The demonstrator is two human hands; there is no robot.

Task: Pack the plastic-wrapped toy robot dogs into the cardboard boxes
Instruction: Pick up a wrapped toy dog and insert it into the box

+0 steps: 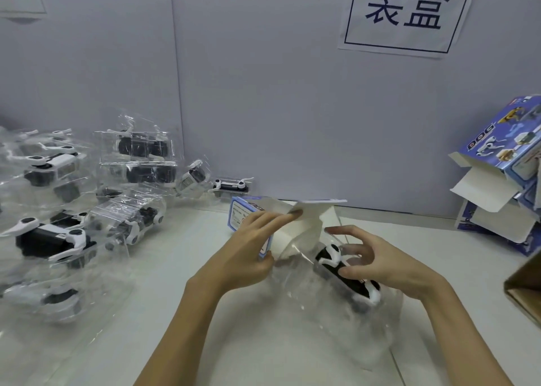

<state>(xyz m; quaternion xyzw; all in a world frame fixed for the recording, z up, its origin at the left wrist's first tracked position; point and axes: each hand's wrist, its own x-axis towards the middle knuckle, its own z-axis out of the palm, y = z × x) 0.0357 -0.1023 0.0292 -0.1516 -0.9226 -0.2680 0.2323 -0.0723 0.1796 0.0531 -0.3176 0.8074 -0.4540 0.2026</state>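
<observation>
- Left hand grips open box, flap up.
- Right hand pinches wrapped dog; film looks slippery, toy light, rigid: hold the body.

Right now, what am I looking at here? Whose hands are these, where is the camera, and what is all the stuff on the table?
No machine here: a person works with bare hands, and the single picture comes from a camera worn on their head, looking forward and down. The left hand grips a small blue-and-white cardboard box with its end flap open. The right hand holds a black-and-white toy robot dog in a clear plastic bag, right at the box's open end. On the white table, to the left, lies a pile of bagged toy dogs. At the right edge stands a stack of printed boxes, some with flaps open, and a brown carton's corner shows. A paper sign hangs on the wall.
</observation>
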